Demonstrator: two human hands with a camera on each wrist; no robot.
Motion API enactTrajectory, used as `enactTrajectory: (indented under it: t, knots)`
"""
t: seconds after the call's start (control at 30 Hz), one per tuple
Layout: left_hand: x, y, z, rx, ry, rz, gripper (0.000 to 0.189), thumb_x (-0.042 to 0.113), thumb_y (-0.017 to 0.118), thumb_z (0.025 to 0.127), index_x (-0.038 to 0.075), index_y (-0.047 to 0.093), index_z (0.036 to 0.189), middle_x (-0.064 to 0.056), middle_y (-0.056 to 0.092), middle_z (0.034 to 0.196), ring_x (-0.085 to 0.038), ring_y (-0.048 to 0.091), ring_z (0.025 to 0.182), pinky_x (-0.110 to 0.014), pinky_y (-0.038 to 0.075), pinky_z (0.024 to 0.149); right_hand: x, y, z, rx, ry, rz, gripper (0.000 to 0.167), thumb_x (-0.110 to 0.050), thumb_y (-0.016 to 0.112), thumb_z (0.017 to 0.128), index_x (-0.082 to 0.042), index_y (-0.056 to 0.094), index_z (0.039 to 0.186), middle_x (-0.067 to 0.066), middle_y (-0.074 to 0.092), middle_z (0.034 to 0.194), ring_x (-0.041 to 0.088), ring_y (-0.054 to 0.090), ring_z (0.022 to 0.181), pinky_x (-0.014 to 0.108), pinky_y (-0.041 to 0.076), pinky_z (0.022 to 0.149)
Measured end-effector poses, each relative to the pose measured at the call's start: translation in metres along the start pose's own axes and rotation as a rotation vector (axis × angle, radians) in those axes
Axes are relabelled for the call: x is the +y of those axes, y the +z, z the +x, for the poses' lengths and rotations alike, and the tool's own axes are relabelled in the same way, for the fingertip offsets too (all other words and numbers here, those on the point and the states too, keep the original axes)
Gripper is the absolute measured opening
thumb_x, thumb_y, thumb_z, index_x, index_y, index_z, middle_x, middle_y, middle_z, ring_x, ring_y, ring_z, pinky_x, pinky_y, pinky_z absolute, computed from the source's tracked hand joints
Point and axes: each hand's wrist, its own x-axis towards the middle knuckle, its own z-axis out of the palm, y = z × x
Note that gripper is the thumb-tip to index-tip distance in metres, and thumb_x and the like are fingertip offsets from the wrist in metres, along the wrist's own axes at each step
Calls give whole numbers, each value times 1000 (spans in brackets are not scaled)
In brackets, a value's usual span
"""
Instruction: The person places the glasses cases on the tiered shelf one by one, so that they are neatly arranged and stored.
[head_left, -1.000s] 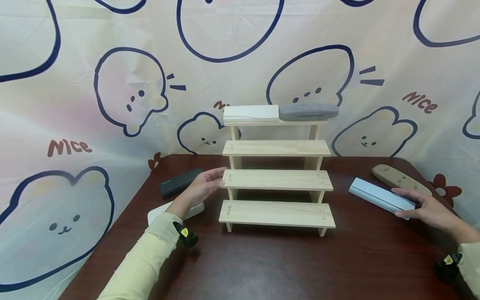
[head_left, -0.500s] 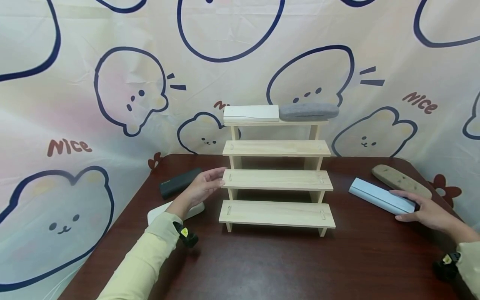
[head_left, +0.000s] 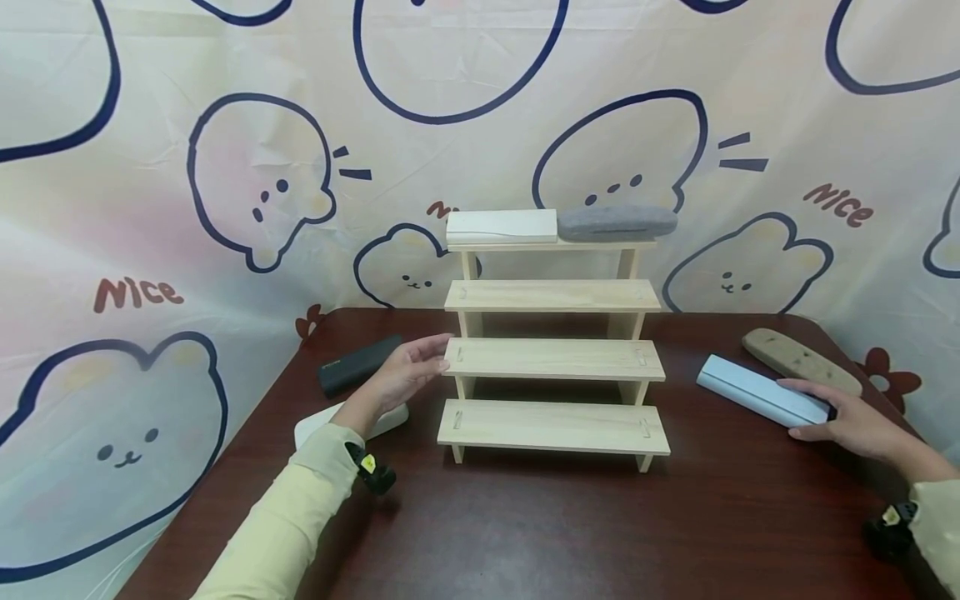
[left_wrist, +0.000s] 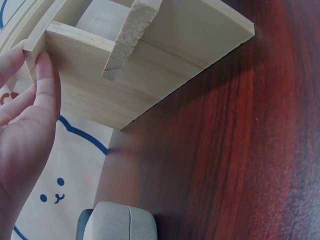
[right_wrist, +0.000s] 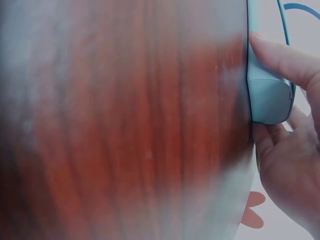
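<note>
A four-tier wooden display stand, written here as a stepped wooden shelf (head_left: pixel 555 358), stands mid-table in the head view. My left hand (head_left: pixel 408 371) pinches the left end of its second board from the bottom; the left wrist view shows the thumb and fingers (left_wrist: pixel 45 85) at the board's end. On the right, a light blue glasses case (head_left: pixel 761 392) lies slanted on the table, and my right hand (head_left: pixel 855 421) grips its near end. In the right wrist view the thumb (right_wrist: pixel 280 57) lies along one side of the case (right_wrist: pixel 270 100), with other fingers partly hidden behind it.
The top tier bears a white glasses case (head_left: pixel 502 227) and a grey one (head_left: pixel 618 223). A beige case (head_left: pixel 802 360) lies behind the blue one. Left of the shelf are a dark case (head_left: pixel 356 367) and a white case (head_left: pixel 390 421), partly behind the left arm.
My right hand's fingers and thumb have shifted slightly left around the end of the blue glasses case. The case, the shelf and my left hand stay in place.
</note>
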Motion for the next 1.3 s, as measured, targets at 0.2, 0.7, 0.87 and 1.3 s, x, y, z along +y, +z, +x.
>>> enactTrajectory:
  t: [0.2,0.7,0.87,1.3]
  knots:
    - [0,-1,1,-6,-2,1,60,8,63,94,2,37,148,-17,41,147,-29,49,126,-46,31,109,-3,0,2,5,45,-37,85,-29,78,82,5,33,145,41,26,137,53,35,108,63,35,79]
    - [0,0,0,-7,-9,3,58,7,62,95,0,36,148,-18,40,148,-27,49,126,-44,32,109,-12,-5,-2,72,82,-58,85,-46,74,84,2,37,144,41,27,137,53,34,109,63,33,80]
    - [1,0,0,-12,0,1,59,3,60,95,-2,35,148,-20,39,147,-27,49,125,-43,33,109,-16,-7,-3,112,92,-40,83,-46,72,85,0,38,145,40,27,137,53,34,108,64,36,78]
    - [1,0,0,-9,2,8,57,2,59,95,0,37,147,-19,40,147,-28,49,124,-44,33,109,-43,-19,-4,214,84,33,78,-44,70,88,-4,38,147,38,28,139,52,33,108,65,38,75]
